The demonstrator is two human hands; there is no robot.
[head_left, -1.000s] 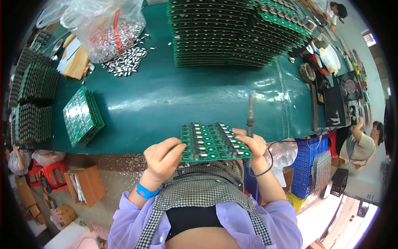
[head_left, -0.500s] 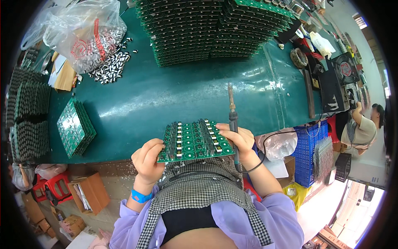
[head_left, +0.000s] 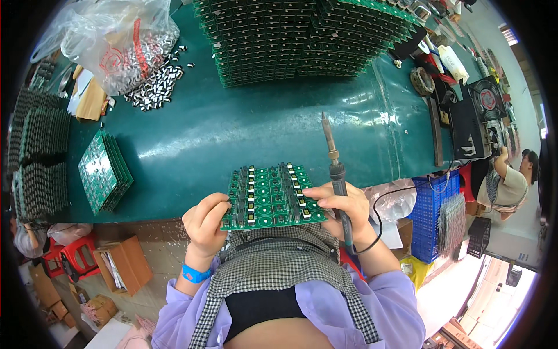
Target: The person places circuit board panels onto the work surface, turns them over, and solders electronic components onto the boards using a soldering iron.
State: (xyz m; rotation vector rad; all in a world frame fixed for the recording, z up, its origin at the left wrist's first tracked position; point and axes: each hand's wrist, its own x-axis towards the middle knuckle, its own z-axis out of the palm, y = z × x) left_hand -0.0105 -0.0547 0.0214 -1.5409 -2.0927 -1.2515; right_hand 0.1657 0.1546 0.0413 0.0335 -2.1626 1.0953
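Circuit panel point(head_left: 272, 196) between both hands

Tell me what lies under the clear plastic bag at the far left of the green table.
Small grey-and-black parts spill out from under the plastic bag onto the green table, with more showing through its film. Whatever sits beneath the bag's middle is covered.

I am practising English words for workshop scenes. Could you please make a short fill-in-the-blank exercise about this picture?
1. The left hand grips the ___ edge of the green panel of circuit boards.
2. The right hand holds a slim black-handled soldering ___ with its tip pointing away.
3. The clear plastic bag lies on the ___ table top.

Missing words: left; iron; green
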